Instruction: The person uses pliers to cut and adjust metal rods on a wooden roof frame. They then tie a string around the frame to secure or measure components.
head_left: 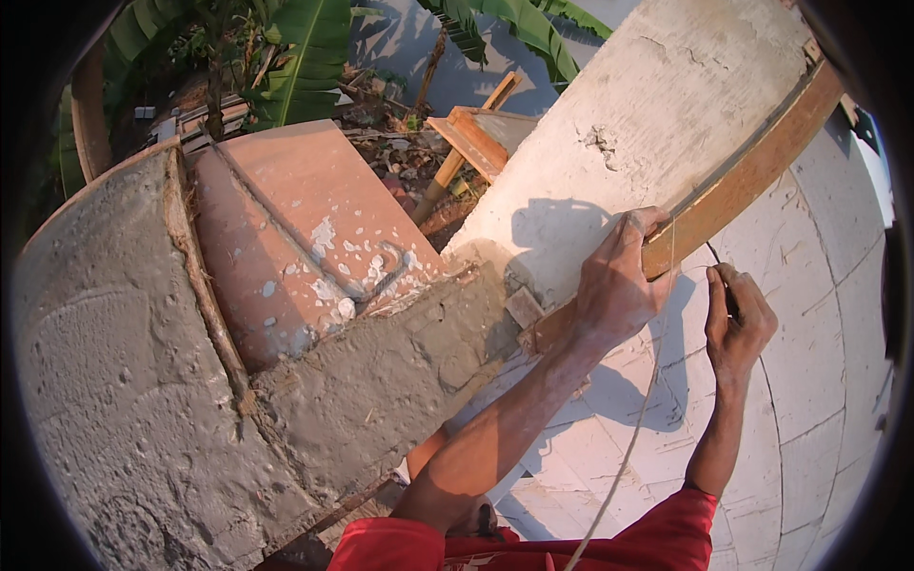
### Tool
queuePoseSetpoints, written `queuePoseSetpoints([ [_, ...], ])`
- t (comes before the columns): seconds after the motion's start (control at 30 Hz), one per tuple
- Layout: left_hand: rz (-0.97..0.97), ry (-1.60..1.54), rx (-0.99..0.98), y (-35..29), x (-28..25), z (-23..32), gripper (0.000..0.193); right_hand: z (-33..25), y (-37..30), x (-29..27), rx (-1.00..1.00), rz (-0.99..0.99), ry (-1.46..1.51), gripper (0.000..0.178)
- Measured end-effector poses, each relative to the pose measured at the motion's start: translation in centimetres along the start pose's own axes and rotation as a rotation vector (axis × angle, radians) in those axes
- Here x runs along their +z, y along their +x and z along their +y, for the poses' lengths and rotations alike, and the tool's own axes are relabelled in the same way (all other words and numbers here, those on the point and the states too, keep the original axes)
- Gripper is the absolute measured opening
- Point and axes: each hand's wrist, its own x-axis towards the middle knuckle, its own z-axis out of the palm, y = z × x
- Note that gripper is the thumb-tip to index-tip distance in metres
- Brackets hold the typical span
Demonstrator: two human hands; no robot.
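Note:
My left hand (619, 276) is closed round the lower part of a long wooden board (752, 157), its fingers over the board's top edge. That board runs along the side of a pale concrete beam (657, 95). A thin string (624, 457) loops over the board beside my left fingers and hangs down to the lower edge of the view. To the right, in front of the block wall, my right hand (741, 319) is closed in a pinch. A fine strand seems to reach its fingertips from the board, but what they hold is too small to make out.
Wet grey mortar (143, 400) covers the surface at left, bordered by a rough wooden strip (205, 276). A bent steel bar (305, 252) lies over a pinkish panel (276, 219). Beyond are a wooden frame (476, 138) and banana leaves (300, 67). A pale block wall (800, 381) drops at right.

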Motion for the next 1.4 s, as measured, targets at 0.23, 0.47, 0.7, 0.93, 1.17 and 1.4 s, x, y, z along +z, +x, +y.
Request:
queuePoseSetpoints([
  [0.23, 0.006, 0.048, 0.099, 0.1, -0.1, -0.3, 0.048, 0.2, 0.0, 0.0, -0.027, 0.019, -0.027, 0.007],
  [0.47, -0.008, 0.098, 0.129, 0.0, 0.0, -0.4, 0.052, 1.3, 0.6, 0.5, -0.021, 0.014, -0.066, 0.009],
  [0.7, -0.045, 0.097, 0.043, -0.1, -0.1, 0.0, 0.055, 1.7, 0.9, 0.8, 0.0, 0.013, -0.003, 0.009],
  [0.93, -0.004, -0.027, -0.032, 0.0, 0.0, 0.2, 0.053, 1.4, 0.4, 0.3, 0.007, -0.026, -0.068, 0.01],
  [1.17, -0.005, 0.013, 0.007, -0.1, 0.0, -0.1, 0.053, 1.9, 0.3, 0.9, -0.024, -0.004, -0.024, 0.01],
  [1.4, -0.034, 0.016, 0.018, 0.1, 0.0, -0.3, 0.057, 2.9, -0.6, 1.0, -0.008, 0.009, 0.018, 0.011],
])
